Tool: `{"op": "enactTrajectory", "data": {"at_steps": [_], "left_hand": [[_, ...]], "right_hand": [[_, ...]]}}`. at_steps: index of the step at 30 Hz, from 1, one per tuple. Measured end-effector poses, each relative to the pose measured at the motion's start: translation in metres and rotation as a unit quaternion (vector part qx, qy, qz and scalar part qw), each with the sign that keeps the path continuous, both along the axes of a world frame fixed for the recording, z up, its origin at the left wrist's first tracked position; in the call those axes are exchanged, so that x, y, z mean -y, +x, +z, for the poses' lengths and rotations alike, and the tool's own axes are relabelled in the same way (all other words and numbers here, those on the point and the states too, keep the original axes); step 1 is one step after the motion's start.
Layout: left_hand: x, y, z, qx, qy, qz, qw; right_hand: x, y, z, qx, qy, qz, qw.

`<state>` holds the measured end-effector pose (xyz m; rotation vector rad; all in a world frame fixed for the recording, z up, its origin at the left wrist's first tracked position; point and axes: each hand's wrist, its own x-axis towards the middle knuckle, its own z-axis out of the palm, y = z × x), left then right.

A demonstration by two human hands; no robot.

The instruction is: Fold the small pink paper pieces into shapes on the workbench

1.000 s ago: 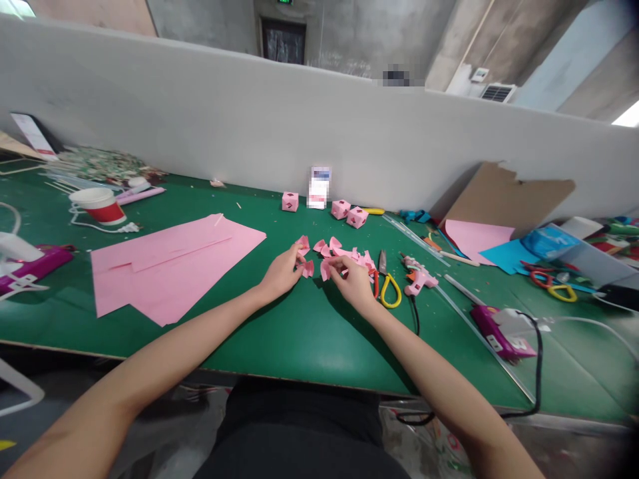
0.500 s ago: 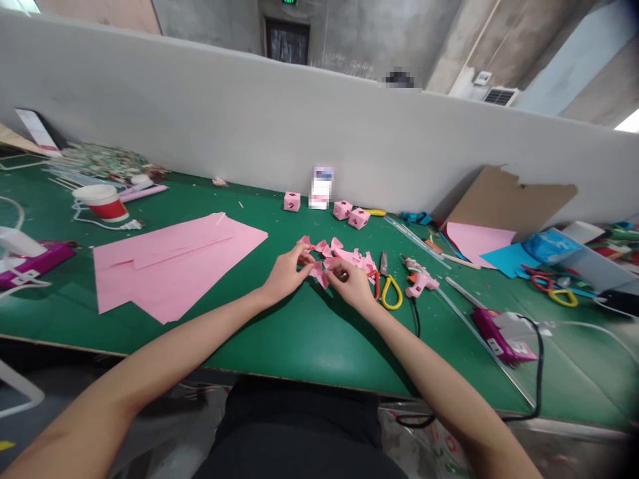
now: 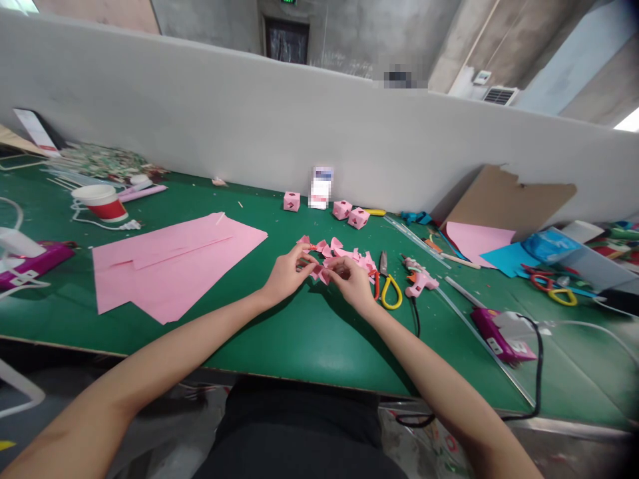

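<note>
My left hand (image 3: 288, 275) and my right hand (image 3: 352, 283) meet over the green table (image 3: 299, 332), fingers pinched on a small folded pink paper piece (image 3: 319, 271) held between them. Just behind lies a heap of several similar folded pink pieces (image 3: 344, 254). Three finished pink paper cubes (image 3: 290, 201) (image 3: 341, 209) (image 3: 357, 217) stand near the white partition. Yellow-handled scissors (image 3: 389, 287) lie right of my right hand.
Large pink paper sheets (image 3: 170, 259) lie to the left, a red-and-white cup (image 3: 102, 203) beyond them. A pink glue gun (image 3: 418, 279) and a purple glue gun (image 3: 502, 327) with cable lie to the right. Cardboard (image 3: 504, 196), blue and pink paper and more scissors (image 3: 554, 287) crowd the far right.
My hands have drawn together: the left one brought its pink piece rightward to the piece in my right hand, and both now pinch it between them.
</note>
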<state>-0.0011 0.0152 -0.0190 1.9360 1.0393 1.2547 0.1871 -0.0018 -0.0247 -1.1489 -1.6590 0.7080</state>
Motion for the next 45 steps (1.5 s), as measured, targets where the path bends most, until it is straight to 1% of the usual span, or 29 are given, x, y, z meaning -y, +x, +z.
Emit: {"op": "enactTrajectory", "data": {"at_steps": [5, 7, 12, 15, 18, 21, 26, 31, 34, 37, 39, 42, 45], "left_hand": [[0.0, 0.001, 0.0, -0.017, 0.003, 0.0, 1.0], [0.002, 0.002, 0.0, -0.027, 0.009, -0.005, 1.0], [0.009, 0.002, 0.005, -0.035, 0.015, -0.022, 0.999], [0.012, 0.003, 0.006, -0.018, -0.004, -0.046, 0.999], [0.01, 0.003, 0.004, 0.029, -0.042, -0.085, 0.995], [0.005, 0.004, 0.0, 0.083, -0.084, -0.109, 0.987], [0.002, 0.006, 0.0, 0.148, -0.161, -0.127, 0.967], [0.005, 0.006, 0.006, 0.181, -0.205, -0.136, 0.952], [0.007, 0.006, 0.008, 0.188, -0.218, -0.123, 0.95], [0.007, 0.006, 0.01, 0.195, -0.234, -0.114, 0.945], [0.007, 0.005, 0.011, 0.192, -0.242, -0.12, 0.944], [0.006, 0.004, 0.011, 0.174, -0.242, -0.133, 0.945], [0.005, 0.005, 0.009, 0.169, -0.24, -0.138, 0.946]], "right_hand": [[0.005, -0.003, 0.004, 0.003, 0.026, 0.014, 1.0], [0.005, -0.003, 0.005, 0.013, 0.038, 0.01, 0.999], [0.003, 0.0, 0.005, 0.054, 0.098, -0.011, 0.994], [0.001, 0.001, 0.004, 0.034, 0.074, -0.013, 0.997], [-0.001, 0.001, 0.003, -0.013, 0.029, -0.02, 0.999], [-0.002, 0.0, 0.002, -0.068, 0.012, -0.027, 0.997], [-0.003, -0.001, 0.002, -0.121, -0.04, 0.002, 0.992], [0.0, -0.004, 0.002, -0.156, -0.069, 0.021, 0.985], [0.001, -0.005, 0.004, -0.147, -0.064, 0.019, 0.987], [0.002, -0.003, 0.006, -0.111, -0.043, -0.017, 0.993], [0.003, -0.002, 0.007, -0.093, -0.024, -0.028, 0.995], [0.002, 0.0, 0.008, -0.076, 0.003, -0.011, 0.997], [0.002, 0.0, 0.006, -0.063, 0.011, -0.002, 0.998]]}}
